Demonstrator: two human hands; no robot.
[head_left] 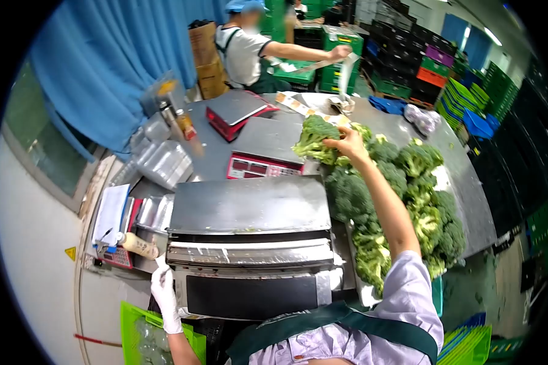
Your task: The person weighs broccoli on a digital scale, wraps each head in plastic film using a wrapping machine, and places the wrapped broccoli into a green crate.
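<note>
A broccoli head (315, 135) is gripped in my bare right hand (349, 145), over the edge of the broccoli pile and beside the scale. The large pile of broccoli (418, 207) lies to the right of the wrapping machine (249, 207), under my right forearm. At the machine's left front corner is my left hand (164, 289) in a white glove, its fingers closed; a small white piece shows at the fingertips, too small to name. Behind the machine stands a red scale (265, 143) with a bare metal plate.
A second scale (231, 115), clear plastic trays (161, 158), a bottle (139, 245) and a clipboard (109, 213) lie at the left. Across the table a co-worker (245, 55) holds a strip of labels. A green crate (134, 340) stands below my left hand.
</note>
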